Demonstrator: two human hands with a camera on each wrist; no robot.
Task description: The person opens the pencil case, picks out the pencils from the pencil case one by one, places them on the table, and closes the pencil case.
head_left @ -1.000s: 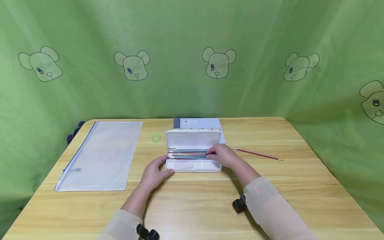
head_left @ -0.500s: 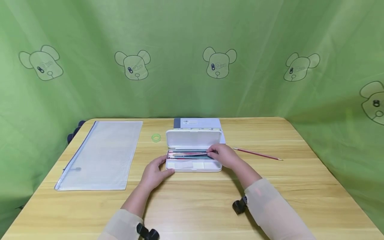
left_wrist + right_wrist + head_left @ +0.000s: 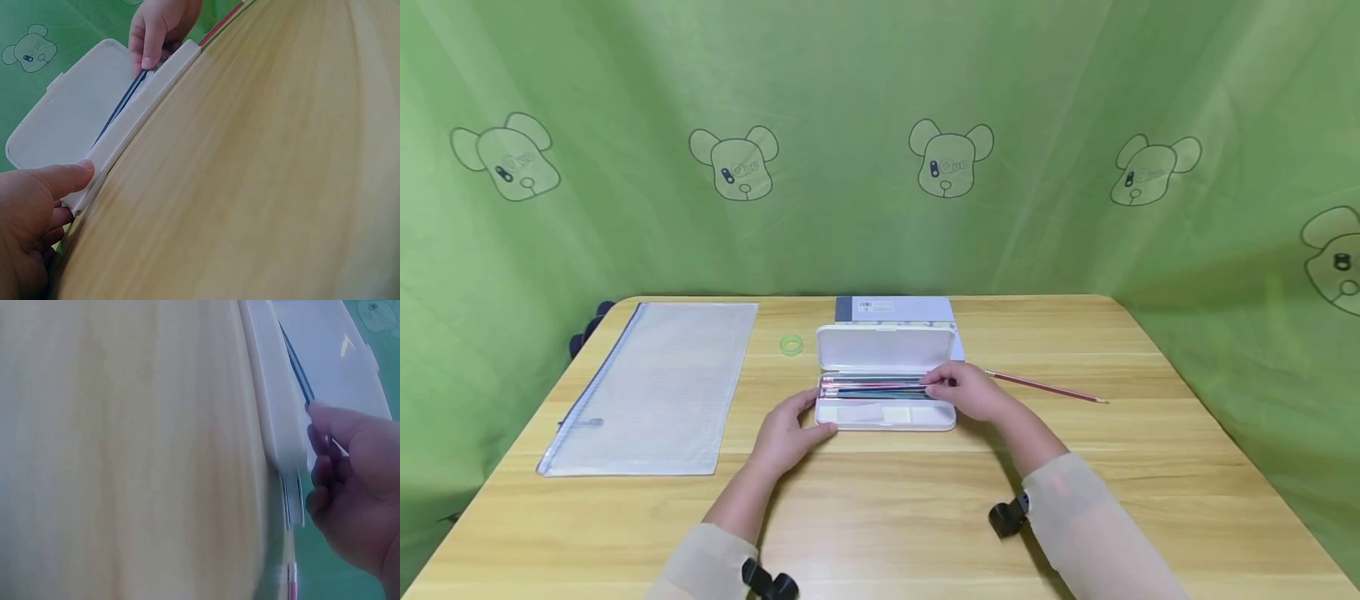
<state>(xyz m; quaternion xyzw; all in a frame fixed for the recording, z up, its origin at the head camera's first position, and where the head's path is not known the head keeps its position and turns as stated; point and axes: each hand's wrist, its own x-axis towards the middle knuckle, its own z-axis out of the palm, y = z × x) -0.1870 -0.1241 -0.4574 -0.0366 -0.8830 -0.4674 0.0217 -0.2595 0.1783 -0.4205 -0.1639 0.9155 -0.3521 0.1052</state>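
A white pencil case (image 3: pixel 883 350) lies with its lid raised in the middle of the table. Several pencils (image 3: pixel 872 385) fill its rear compartment, and a whitish block (image 3: pixel 860 412) lies in the front one. My left hand (image 3: pixel 786 433) holds the case's left end, thumb on the front wall, fingers round the side. At the right end, my right hand (image 3: pixel 973 392) pinches a dark blue pencil (image 3: pixel 299 369) between thumb and fingers. In the left wrist view that dark pencil (image 3: pixel 119 106) slants up from the case toward the fingertips; its far end is hidden by the hand.
A red pencil (image 3: pixel 1045 386) lies on the table right of the case. Behind the case is a pale-blue notebook (image 3: pixel 910 308). A green tape roll (image 3: pixel 791 344) and a translucent zip pouch (image 3: pixel 651 392) lie to the left. A green curtain (image 3: pixel 850 233) hangs behind.
My right hand has drawn slightly to the right, and the pencils in the rear compartment have shifted under it. My left hand has stayed on the case's left end.
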